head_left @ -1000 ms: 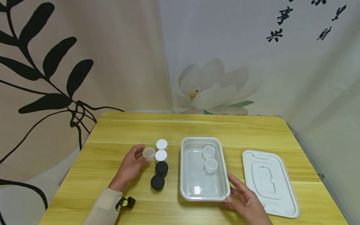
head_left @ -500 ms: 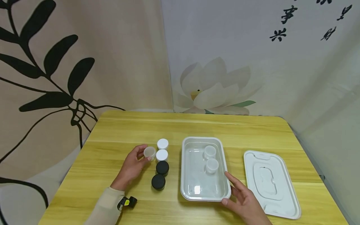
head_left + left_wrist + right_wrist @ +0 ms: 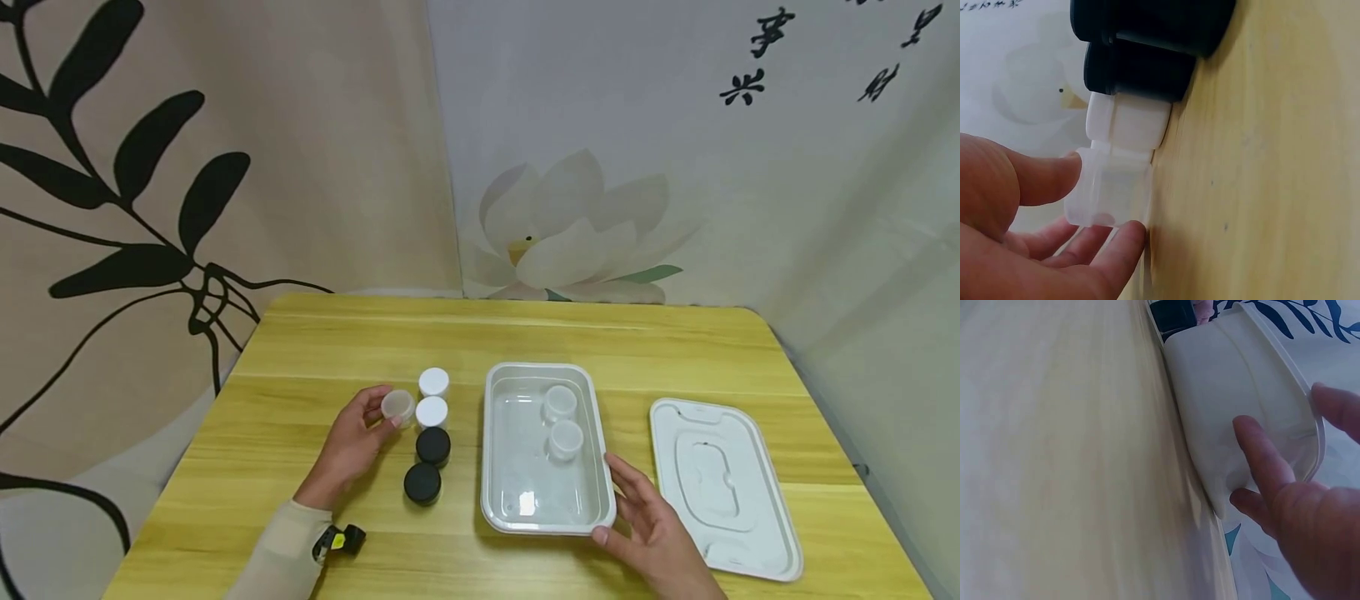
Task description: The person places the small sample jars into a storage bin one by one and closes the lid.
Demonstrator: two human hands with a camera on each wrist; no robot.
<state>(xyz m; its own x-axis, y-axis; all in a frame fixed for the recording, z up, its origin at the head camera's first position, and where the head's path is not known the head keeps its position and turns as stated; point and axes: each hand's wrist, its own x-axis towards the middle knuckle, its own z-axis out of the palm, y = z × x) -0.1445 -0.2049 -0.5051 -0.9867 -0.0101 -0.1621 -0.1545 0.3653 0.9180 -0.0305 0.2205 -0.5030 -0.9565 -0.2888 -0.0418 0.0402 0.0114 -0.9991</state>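
In the head view my left hand (image 3: pixel 351 442) pinches a small clear round jar (image 3: pixel 398 407) between thumb and fingers. The left wrist view has the thumb on one side of this jar (image 3: pixel 1113 190) and fingertips under the other. Directly beside it runs a row of jars: a far white-lidded jar (image 3: pixel 433 382), a nearer white-lidded jar (image 3: pixel 431 412), a black-lidded jar (image 3: pixel 432 447) and another black-lidded jar (image 3: pixel 422 484). My right hand (image 3: pixel 651 533) touches the near right corner of a white plastic box (image 3: pixel 498 525), fingers fairly straight against its wall (image 3: pixel 1229 394).
Inside the box, two clear jars stand one behind the other, the far jar (image 3: pixel 559 403) and the near jar (image 3: pixel 566 440). A white lid (image 3: pixel 723 492) lies flat right of the box. The wooden table (image 3: pixel 360 333) ends at a curtain behind.
Both hands stay almost in place; the left still holds the clear jar beside the row. The right fingers shift slightly along the box's side. The head view moves a little.
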